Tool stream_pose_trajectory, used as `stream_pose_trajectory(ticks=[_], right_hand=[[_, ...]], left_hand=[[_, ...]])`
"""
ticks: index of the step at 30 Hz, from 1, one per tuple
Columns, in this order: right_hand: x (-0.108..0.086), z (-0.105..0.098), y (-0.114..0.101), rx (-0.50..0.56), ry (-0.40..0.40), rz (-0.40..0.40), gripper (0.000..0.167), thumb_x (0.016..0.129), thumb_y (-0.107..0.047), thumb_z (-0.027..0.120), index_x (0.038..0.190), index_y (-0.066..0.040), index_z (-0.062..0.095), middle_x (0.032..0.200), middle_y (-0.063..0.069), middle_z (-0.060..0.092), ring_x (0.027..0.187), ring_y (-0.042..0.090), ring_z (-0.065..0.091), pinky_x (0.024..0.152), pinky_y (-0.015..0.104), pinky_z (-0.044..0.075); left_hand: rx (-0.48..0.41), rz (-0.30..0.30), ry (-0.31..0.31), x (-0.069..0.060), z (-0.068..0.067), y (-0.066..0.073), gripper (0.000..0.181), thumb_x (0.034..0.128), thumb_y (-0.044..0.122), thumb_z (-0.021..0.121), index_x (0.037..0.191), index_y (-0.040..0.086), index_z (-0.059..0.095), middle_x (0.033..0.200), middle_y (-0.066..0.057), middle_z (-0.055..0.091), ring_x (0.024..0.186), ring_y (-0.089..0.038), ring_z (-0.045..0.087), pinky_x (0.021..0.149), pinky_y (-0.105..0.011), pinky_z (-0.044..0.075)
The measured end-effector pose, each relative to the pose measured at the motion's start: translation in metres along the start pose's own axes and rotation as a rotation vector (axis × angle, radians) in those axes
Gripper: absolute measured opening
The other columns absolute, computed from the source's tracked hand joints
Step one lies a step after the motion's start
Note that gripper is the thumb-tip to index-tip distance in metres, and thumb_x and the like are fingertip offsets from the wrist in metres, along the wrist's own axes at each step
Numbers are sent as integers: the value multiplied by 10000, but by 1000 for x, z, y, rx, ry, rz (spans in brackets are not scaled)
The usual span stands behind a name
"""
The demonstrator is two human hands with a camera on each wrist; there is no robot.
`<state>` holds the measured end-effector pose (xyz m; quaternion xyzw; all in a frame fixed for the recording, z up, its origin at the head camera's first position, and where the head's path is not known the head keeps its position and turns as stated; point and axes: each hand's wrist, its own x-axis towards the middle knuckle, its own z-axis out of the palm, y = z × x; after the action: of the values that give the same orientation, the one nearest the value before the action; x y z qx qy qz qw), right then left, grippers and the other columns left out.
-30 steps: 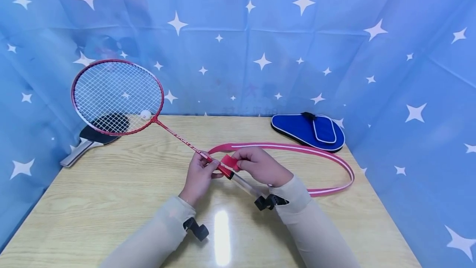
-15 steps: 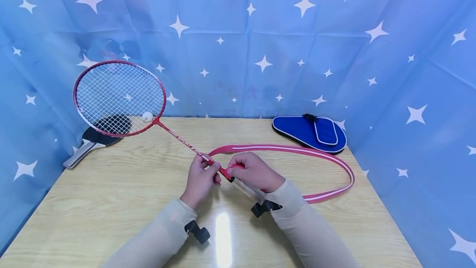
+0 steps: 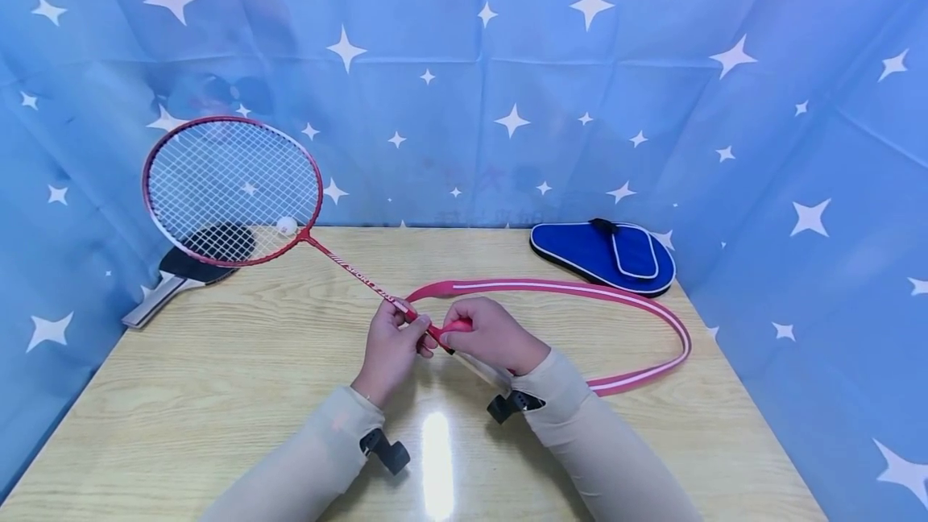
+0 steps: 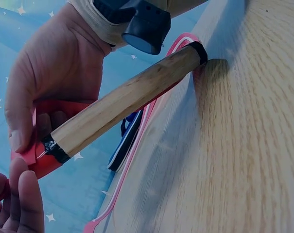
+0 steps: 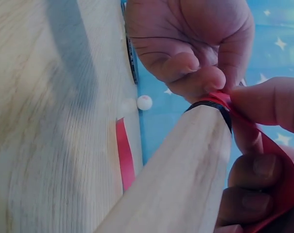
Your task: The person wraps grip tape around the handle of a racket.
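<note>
A red badminton racket [image 3: 348, 267] slants across the middle, its strung head raised at the left. My left hand [image 3: 390, 349] pinches the lower shaft, just above the handle. A long strip of red grip tape [image 3: 573, 289] with a pale line loops over the table to the right. Its end is pinched in my right hand [image 3: 496, 337] against the red cone, as the right wrist view shows up close. Bare wood makes up the handle [image 4: 127, 97], with a black band [image 4: 198, 51] at its butt and another at the cone. My right hand hides part of the handle in the head view.
A black table tennis bat [image 3: 192, 267] lies at the back left, partly behind the racket strings. Near it sits a white ball [image 3: 287, 225]. A blue bat case [image 3: 580, 248] is at the back right. A starry blue curtain [image 3: 435, 127] borders the wooden table [image 3: 217, 393].
My right hand has come down toward the cone, bringing the tape end from beside it onto it. My left hand keeps its hold on the shaft, and the racket has hardly moved.
</note>
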<state>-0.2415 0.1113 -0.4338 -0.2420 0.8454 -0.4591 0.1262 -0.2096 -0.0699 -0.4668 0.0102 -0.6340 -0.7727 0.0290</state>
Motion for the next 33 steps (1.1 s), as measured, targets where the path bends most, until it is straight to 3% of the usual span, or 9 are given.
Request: stream_pose_trajectory(ticks=[8, 12, 20, 33], right_hand=[[0, 1, 0, -22, 5, -1, 108, 922, -105, 748, 849, -135, 674, 674, -47, 502, 616, 114, 448, 591, 262, 380], [0, 1, 0, -28, 11, 3, 97, 913, -120, 768, 905, -141, 674, 753, -15, 558, 665, 136, 491, 617, 271, 426], [0, 2, 2, 8, -13, 2, 192, 919, -114, 781, 1064, -127, 657, 1021, 3, 734, 926, 157, 675, 842, 343, 572], [0, -2, -1, 123, -112, 53, 229, 966, -100, 742, 1167, -83, 633, 1022, 80, 783, 906, 189, 736, 870, 357, 591]], left_hand=[[22, 8, -15, 0, 0, -1, 154, 1004, -82, 553, 1026, 1, 425, 821, -105, 632, 597, -128, 663, 561, -250, 599], [69, 2, -28, 0, -1, 1, 144, 1012, -71, 540, 1057, -13, 416, 853, -126, 642, 613, -120, 653, 593, -251, 607], [124, -41, -60, 0, -2, 7, 149, 1016, -63, 535, 1093, -12, 419, 904, -161, 662, 636, -118, 641, 618, -238, 601], [157, -45, -78, -1, -4, 11, 144, 1010, -60, 545, 1071, -2, 428, 887, -158, 664, 622, -133, 648, 609, -243, 604]])
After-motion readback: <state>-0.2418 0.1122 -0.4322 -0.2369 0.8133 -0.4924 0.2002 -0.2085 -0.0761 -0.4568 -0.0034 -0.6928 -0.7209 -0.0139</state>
